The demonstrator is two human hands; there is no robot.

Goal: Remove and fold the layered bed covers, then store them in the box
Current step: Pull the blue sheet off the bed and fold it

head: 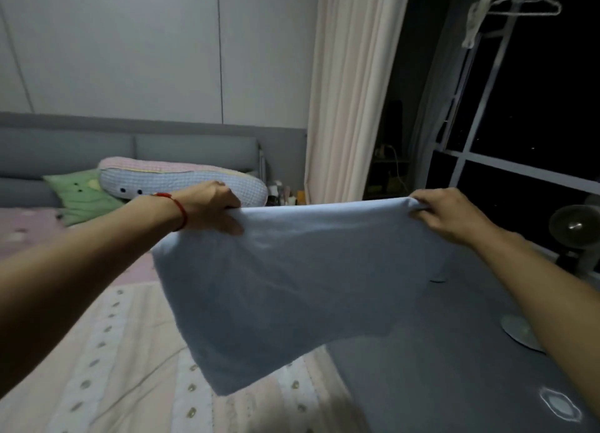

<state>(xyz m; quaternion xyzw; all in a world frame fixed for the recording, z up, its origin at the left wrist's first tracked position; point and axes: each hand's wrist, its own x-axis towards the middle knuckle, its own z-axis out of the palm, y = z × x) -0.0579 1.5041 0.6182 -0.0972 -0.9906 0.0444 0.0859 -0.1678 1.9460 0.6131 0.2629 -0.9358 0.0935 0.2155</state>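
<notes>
Cover (292,286) hangs down from top edge — left hand (211,208) and right hand (444,215) pinch its two corners, level, well apart. Long edge runs hand to hand, above bed (113,351).

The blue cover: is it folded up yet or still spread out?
Spread out, not folded up. Both hands, left and right, grip the blue cover's top edge; it hangs above the bed.

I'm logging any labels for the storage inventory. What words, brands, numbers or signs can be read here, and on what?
None can be read.
The light blue cover, held up by the left hand and right hand, shows no label.
The items beside the bed are too small and blurred.
</notes>
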